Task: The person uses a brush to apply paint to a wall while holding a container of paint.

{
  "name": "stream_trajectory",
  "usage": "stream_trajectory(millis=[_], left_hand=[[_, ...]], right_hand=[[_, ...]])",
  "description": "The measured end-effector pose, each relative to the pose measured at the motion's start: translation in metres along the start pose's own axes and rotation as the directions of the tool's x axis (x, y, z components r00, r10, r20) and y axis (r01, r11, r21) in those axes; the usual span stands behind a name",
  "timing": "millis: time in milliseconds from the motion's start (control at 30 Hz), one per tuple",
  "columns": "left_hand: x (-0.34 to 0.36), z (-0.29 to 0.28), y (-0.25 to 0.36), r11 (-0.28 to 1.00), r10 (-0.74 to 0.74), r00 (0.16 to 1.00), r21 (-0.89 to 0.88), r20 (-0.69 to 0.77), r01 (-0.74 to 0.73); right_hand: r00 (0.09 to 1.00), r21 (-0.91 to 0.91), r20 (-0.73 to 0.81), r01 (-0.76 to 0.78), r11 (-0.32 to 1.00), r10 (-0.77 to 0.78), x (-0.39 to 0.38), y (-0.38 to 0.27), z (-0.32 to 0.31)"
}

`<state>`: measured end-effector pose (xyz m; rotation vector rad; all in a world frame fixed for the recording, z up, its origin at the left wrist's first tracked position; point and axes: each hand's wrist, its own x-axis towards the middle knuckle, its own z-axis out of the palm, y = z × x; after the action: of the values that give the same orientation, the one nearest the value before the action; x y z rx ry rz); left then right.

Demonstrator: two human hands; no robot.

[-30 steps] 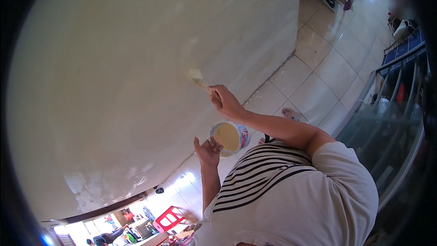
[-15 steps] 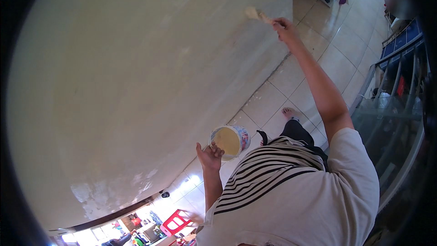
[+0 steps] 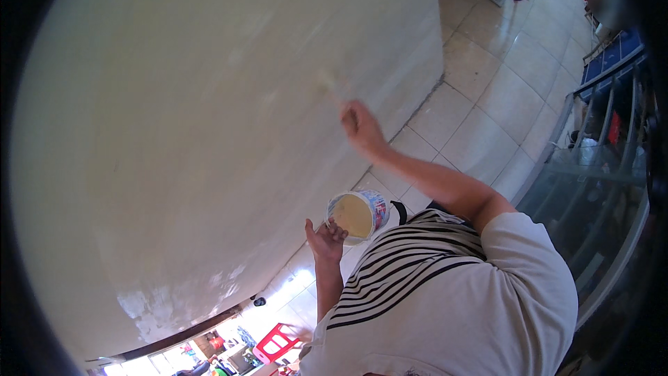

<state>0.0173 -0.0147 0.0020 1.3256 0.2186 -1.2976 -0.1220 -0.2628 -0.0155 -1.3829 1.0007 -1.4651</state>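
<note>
Cream wall ahead; right hand fingers clenched on blurred brush; left hand grasping paint tub.

Single head view, fisheye, looking steeply down past the shoulder along the wall to the floor, hands close below.

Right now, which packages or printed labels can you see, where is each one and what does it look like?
Paint tub: held in the left hand, in front of the striped shirt; round, open, cream paint inside, with a printed wrap in blue, red and white.
No other package, sign or screen is clear enough to tell.
</note>
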Motion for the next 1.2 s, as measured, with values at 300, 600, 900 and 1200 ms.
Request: stream_trajectory(millis=[300, 600, 900, 1200], left_hand=[[-0.005, 0.005, 0.003, 1.0, -0.018, 1.0, 0.007, -0.026, 0.018], [-0.004, 0.005, 0.001, 0.999, -0.009, 1.0, -0.035, -0.005, 0.008], [-0.011, 0.015, 0.006, 0.999, 0.007, 1.0, -0.034, -0.016, -0.008], [-0.014, 0.017, 0.005, 0.997, -0.002, 0.998, -0.073, -0.069, -0.003]], right_hand=[[0.863, 0.055, 0.484, -0.193, 0.98, 0.143, 0.011, -0.025, -0.026], [0.911, -0.05, -0.173, -0.387, 0.921, 0.374, 0.176, 0.062, -0.205], [0.95, -0.215, -0.287, -0.189, 0.958, 0.123, 0.164, 0.068, -0.128], [0.911, 0.052, 0.402, -0.127, 0.991, 0.096, -0.026, -0.035, 0.001]])
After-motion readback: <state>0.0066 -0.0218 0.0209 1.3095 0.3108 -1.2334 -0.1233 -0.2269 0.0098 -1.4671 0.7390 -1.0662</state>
